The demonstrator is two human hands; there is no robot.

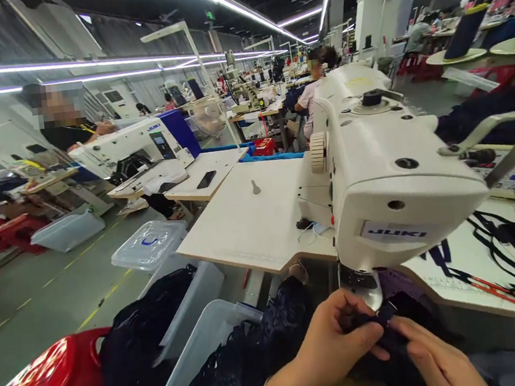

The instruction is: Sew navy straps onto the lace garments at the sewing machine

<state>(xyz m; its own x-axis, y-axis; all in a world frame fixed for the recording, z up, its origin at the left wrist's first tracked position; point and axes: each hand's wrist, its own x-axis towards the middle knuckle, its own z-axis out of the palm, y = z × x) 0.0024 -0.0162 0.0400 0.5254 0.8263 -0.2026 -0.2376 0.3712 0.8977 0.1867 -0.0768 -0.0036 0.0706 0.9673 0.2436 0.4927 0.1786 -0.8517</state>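
Note:
My left hand (334,339), with a bracelet at the wrist, pinches a piece of dark navy fabric (393,342) between thumb and fingers. On the fabric's other side, my right hand (436,352) has its fingers closed on the edge of the same piece. Both hands are just below the head of a white JUKI sewing machine (407,201), close to its needle area, which is partly hidden by my fingers. More dark fabric hangs beneath my hands.
Orange-handled snips (501,292) and dark straps lie on the right tabletop. To the left are a white table (246,219), a phone (206,179), bins of dark fabric (252,348) and a red stool (50,377). A person (63,119) is behind another machine.

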